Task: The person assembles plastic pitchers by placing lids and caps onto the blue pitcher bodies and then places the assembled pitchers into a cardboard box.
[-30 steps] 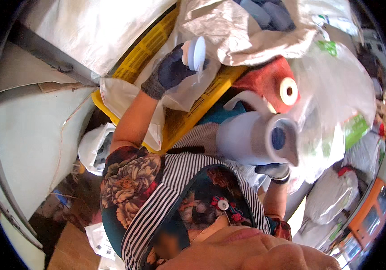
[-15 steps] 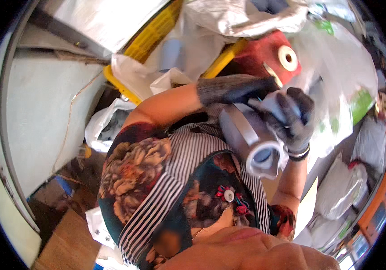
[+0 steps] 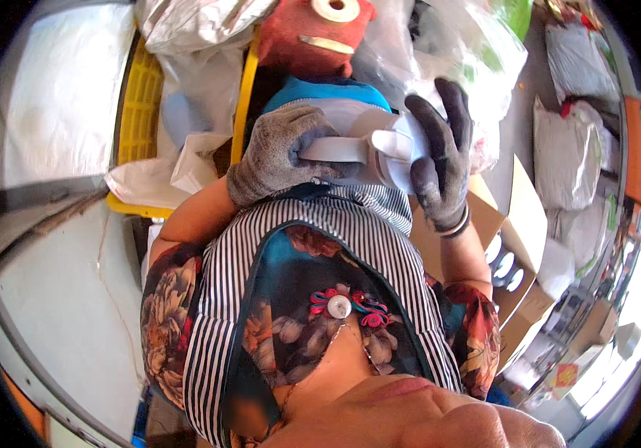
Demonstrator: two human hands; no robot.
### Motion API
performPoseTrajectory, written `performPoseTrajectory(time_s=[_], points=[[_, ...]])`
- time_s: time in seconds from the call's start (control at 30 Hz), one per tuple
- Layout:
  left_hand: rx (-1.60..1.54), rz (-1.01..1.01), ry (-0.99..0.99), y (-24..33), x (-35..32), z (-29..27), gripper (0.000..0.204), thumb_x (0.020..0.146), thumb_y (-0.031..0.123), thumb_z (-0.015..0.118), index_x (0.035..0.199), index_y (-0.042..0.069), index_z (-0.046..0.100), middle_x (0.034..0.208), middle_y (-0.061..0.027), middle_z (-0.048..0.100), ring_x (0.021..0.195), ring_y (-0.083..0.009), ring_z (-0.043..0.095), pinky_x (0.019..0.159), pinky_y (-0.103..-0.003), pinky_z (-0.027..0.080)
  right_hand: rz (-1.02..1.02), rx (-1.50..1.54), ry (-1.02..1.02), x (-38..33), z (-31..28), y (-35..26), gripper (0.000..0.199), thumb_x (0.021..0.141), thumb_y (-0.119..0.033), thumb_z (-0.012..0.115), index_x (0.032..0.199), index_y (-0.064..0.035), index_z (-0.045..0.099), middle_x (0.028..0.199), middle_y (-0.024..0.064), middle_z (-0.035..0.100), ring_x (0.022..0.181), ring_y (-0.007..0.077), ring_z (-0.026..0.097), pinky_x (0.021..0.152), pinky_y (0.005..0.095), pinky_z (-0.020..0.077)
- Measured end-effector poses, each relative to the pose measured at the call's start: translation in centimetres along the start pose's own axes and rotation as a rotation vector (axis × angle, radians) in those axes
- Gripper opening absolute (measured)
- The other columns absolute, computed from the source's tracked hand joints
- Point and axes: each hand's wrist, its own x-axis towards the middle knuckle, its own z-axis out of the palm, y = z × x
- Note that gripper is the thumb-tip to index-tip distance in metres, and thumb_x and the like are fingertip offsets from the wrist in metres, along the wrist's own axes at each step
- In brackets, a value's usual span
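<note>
A pale grey-blue plastic jug (image 3: 354, 116) lies on its side in front of my waist. My gloved left hand (image 3: 288, 145) is closed round its handle (image 3: 333, 150), fingertips tucked behind the grip. At the jug's mouth, on the right, sits a pale lid (image 3: 401, 153) with a tab that points toward the handle. My gloved right hand (image 3: 443, 153) rests with its palm side at the lid, thumb and fingers stretched apart. Its contact with the lid's far side is hidden.
Ahead stands a red stool-like figure (image 3: 313, 37) with a round cream eye. A yellow crate (image 3: 139, 101) lined with plastic is at the left, holding a blue-grey piece (image 3: 178, 116). Cardboard boxes (image 3: 518, 216) stand at the right, with white sacks (image 3: 567, 149) beyond. Clear plastic bags (image 3: 470, 52) lie ahead right.
My left hand has moved onto the jug's handle. The jug has turned so its mouth end faces right, the lid now sits there, and my right fingers have spread. The view has shifted too.
</note>
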Motion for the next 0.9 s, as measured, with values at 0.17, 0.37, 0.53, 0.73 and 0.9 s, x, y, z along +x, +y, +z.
performPoseTrajectory(time_s=[0.17, 0.37, 0.53, 0.73, 0.9], points=[[-0.030, 0.036, -0.126, 1.1, 4.3, 0.9, 0.071, 0.060, 0.053, 0.081, 0.106, 0.002, 0.063, 0.104, -0.0185, 0.065, 0.096, -0.0376, 0.063, 0.085, -0.046, 0.050, -0.422, -0.138, -0.047, -1.0, -5.5, 0.8, 0.081, 0.064, -0.071, 0.062, 0.125, -0.0190, 0.057, 0.135, 0.0262, 0.045, 0.114, 0.0469, 0.052, 0.090, 0.0537, 0.0470], [0.337, 0.407, 0.004, 7.7, 7.3, 5.6, 0.036, 0.066, 0.026, 0.083, 0.088, 0.007, 0.062, 0.083, -0.0134, 0.062, 0.075, -0.0339, 0.060, 0.068, -0.044, 0.047, 0.373, -0.191, 0.692, -4.1, -1.8, -0.9, 0.086, 0.074, -0.048, 0.070, 0.141, -0.0039, 0.038, 0.127, 0.0239, 0.047, 0.115, 0.0419, 0.048, 0.097, 0.0490, 0.0399], [0.035, 0.349, -0.440, 6.5, 12.9, 3.2, 0.036, 0.060, 0.012, 0.078, 0.090, 0.005, 0.061, 0.077, -0.0114, 0.059, 0.072, -0.0287, 0.058, 0.071, -0.038, 0.047, 0.037, -0.434, 0.571, -8.6, -4.6, -2.7, 0.084, 0.072, -0.051, 0.071, 0.138, -0.0067, 0.043, 0.137, 0.0267, 0.040, 0.123, 0.0436, 0.044, 0.100, 0.0577, 0.0352], [0.248, 0.742, 0.112, 12.4, 11.2, 8.3, 0.028, 0.070, 0.013, 0.078, 0.092, 0.005, 0.064, 0.082, -0.0123, 0.063, 0.075, -0.0296, 0.060, 0.071, -0.039, 0.048, 0.324, -0.257, 0.796, -5.2, -6.5, -1.0, 0.054, 0.085, -0.034, 0.061, 0.129, -0.0043, 0.051, 0.128, 0.0206, 0.051, 0.112, 0.0387, 0.053, 0.095, 0.0476, 0.0427], [-0.077, 0.329, -0.272, 9.3, 17.1, 3.2, 0.029, 0.070, 0.001, 0.075, 0.095, 0.001, 0.061, 0.085, -0.0067, 0.063, 0.077, -0.0203, 0.060, 0.073, -0.033, 0.050, 0.327, -0.324, 0.562, -4.4, -9.0, -2.3, 0.078, 0.070, -0.049, 0.071, 0.138, -0.0235, 0.043, 0.143, 0.0261, 0.035, 0.127, 0.0454, 0.039, 0.102, 0.0584, 0.0337]])
